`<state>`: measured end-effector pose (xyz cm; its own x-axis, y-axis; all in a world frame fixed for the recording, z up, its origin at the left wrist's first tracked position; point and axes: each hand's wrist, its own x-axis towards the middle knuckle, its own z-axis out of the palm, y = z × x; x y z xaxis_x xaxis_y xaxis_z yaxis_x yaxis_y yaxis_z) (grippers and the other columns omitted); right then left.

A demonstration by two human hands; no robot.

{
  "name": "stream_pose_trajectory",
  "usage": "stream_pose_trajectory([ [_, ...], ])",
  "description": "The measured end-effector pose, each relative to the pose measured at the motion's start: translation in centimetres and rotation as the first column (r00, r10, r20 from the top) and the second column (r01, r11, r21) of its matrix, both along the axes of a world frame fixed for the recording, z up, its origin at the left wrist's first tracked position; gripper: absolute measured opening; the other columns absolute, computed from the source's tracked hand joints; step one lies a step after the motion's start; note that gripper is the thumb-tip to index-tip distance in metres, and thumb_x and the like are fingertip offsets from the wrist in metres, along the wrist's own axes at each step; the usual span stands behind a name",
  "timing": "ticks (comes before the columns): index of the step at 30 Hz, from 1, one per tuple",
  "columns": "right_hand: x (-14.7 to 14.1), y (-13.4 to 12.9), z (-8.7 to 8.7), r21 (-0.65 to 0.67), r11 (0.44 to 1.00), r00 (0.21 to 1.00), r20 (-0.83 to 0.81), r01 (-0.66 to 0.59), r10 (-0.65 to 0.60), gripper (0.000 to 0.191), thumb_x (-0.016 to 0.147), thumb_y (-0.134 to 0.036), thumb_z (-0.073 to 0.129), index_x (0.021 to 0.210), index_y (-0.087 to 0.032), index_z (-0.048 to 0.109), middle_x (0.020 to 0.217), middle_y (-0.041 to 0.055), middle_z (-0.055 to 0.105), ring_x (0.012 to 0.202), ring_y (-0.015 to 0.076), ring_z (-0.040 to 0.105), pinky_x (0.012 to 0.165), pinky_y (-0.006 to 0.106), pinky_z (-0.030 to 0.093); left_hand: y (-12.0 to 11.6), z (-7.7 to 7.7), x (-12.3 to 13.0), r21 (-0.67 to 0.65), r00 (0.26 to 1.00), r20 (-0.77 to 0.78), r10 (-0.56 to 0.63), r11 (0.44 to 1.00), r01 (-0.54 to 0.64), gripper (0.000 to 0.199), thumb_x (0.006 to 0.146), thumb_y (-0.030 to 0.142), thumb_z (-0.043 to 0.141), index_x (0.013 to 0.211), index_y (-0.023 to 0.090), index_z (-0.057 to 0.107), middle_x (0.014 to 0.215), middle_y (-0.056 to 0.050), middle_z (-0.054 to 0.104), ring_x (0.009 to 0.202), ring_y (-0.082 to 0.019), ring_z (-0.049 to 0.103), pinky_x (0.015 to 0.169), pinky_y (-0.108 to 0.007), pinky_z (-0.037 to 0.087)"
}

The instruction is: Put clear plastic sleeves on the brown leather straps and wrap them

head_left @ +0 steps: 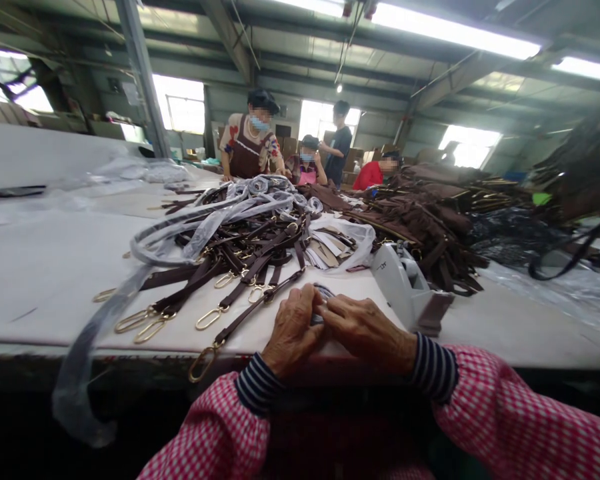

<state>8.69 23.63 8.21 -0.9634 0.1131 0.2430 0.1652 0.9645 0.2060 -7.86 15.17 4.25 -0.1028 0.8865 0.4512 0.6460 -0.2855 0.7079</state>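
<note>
My left hand (294, 325) and my right hand (363, 328) meet just above the table's front edge, fingers closed together. Between them they grip a small grey, plastic-looking coil (324, 289), mostly covered by my fingers; it resembles the plastic-wrapped straps on the pile. Left of my hands lie dark brown straps (240, 287) with gold clasps, one clasp (203, 364) hanging over the edge. Long straps in clear plastic sleeves (167, 232) are looped on top of the heap. A grey tape dispenser (405, 283) stands right of my hands.
A clear bag of paper pieces (337, 243) lies behind my hands on the white table (45, 280). Brown bags (430, 227) are heaped at the right. An empty plastic sleeve (83, 373) droops over the front edge. Several people (253, 143) are at the far side.
</note>
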Motion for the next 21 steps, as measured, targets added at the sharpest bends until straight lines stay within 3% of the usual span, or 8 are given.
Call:
stream_pose_trajectory([
  [4,0.9,-0.7,-1.1,0.044,0.999,0.997,-0.079,-0.018,0.021,0.023,0.1,-0.015,0.052,0.12,-0.01,0.062,0.105,0.0146,0.067,0.096,0.0261,0.059,0.065,0.033,0.049,-0.1,0.0,0.0,0.015,1.0,0.006,-0.009,1.0,0.009,0.021,0.088,0.031,0.063,0.103,0.022,0.05,0.1,-0.004,0.056,0.093,-0.024,0.051,0.084,-0.04,0.04],
  [8,1.6,-1.6,-2.2,-0.003,1.0,0.99,-0.143,0.011,-0.011,0.03,0.1,-0.015,0.049,0.128,-0.007,0.059,0.113,0.0165,0.065,0.106,0.0285,0.057,0.082,0.039,0.056,-0.1,-0.3,0.0,0.014,1.0,0.018,-0.002,1.0,0.001,0.023,0.084,0.025,0.062,0.103,0.022,0.05,0.101,-0.004,0.056,0.094,-0.024,0.053,0.085,-0.04,0.041],
  [11,2.0,-2.3,-3.2,-0.036,0.998,0.975,-0.216,0.053,-0.059,0.034,0.098,-0.013,0.05,0.131,-0.007,0.058,0.12,0.0168,0.064,0.112,0.0301,0.054,0.095,0.045,0.055,0.1,-0.3,0.0,0.014,1.0,0.016,-0.008,1.0,0.008,0.024,0.082,0.023,0.062,0.102,0.023,0.051,0.1,-0.004,0.057,0.094,-0.024,0.054,0.087,-0.04,0.042],
  [16,2.3,-2.9,-4.4,-0.04,0.995,0.961,-0.258,0.089,-0.096,0.033,0.1,-0.016,0.05,0.131,-0.008,0.058,0.125,0.0156,0.062,0.113,0.0314,0.053,0.1,0.049,0.053,0.1,0.7,-1.2,-0.079,0.995,0.045,-0.094,0.992,0.098,0.033,0.072,0.019,0.067,0.103,0.02,0.057,0.104,-0.006,0.06,0.099,-0.025,0.056,0.09,-0.041,0.044],
  [19,2.5,-2.9,-4.6,-0.122,0.99,0.949,-0.299,0.064,-0.098,0.034,0.102,-0.019,0.049,0.134,-0.011,0.057,0.129,0.0147,0.06,0.115,0.0306,0.052,0.102,0.05,0.052,0.0,1.3,-1.8,-0.145,0.981,0.081,-0.175,0.972,0.185,0.028,0.075,0.022,0.07,0.103,0.02,0.063,0.106,-0.006,0.063,0.102,-0.026,0.058,0.092,-0.041,0.045],
  [21,2.7,-2.9,-4.6,-0.214,0.976,0.932,-0.342,0.049,-0.122,0.034,0.103,-0.022,0.049,0.135,-0.013,0.056,0.131,0.0136,0.06,0.116,0.0292,0.051,0.105,0.05,0.05,-0.1,1.4,-1.9,-0.148,0.985,-0.014,-0.169,0.975,0.165,0.023,0.082,0.027,0.069,0.104,0.02,0.068,0.106,-0.006,0.066,0.105,-0.027,0.057,0.095,-0.042,0.045],
])
